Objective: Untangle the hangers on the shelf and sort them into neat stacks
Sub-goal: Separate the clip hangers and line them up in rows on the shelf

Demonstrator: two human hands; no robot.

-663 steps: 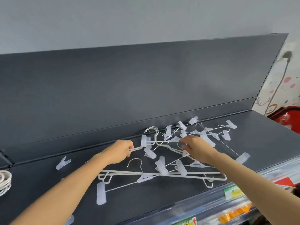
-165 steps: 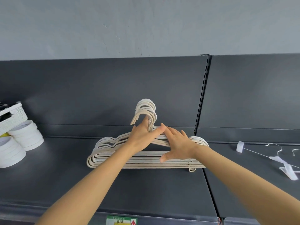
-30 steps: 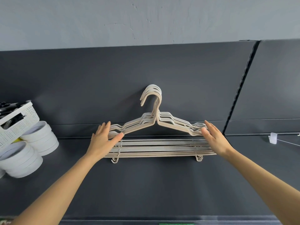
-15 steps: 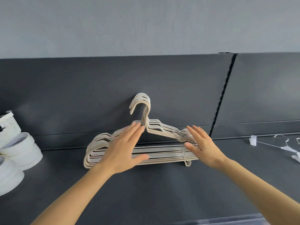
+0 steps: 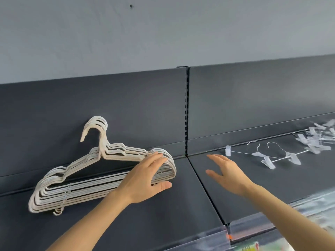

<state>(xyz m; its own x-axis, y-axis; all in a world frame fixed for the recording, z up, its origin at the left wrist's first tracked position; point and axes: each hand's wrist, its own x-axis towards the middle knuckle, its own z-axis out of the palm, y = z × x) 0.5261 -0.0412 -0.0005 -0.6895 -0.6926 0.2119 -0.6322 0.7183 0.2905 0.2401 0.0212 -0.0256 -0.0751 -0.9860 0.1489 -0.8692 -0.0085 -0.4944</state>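
A neat stack of cream plastic hangers lies on the dark shelf, hooks leaning on the back panel. My left hand hovers with straight fingers over the stack's right end; whether it touches I cannot tell. To the right, my right hand is open above the shelf, holding nothing, its fingers pointing toward the clip hangers. Two thin wire clip hangers lie loose on the right shelf section. Farther right, a tangled pile of clip hangers sits by the back panel.
A slotted upright divides the back panel, and a seam runs forward across the shelf below it. Clear price-strip holders line the shelf's front edge at lower right. A grey wall rises above the panel.
The view has swung right, bringing the clip hangers into sight. My right hand left the cream stack and moved right; my left hand slid to the stack's right end.
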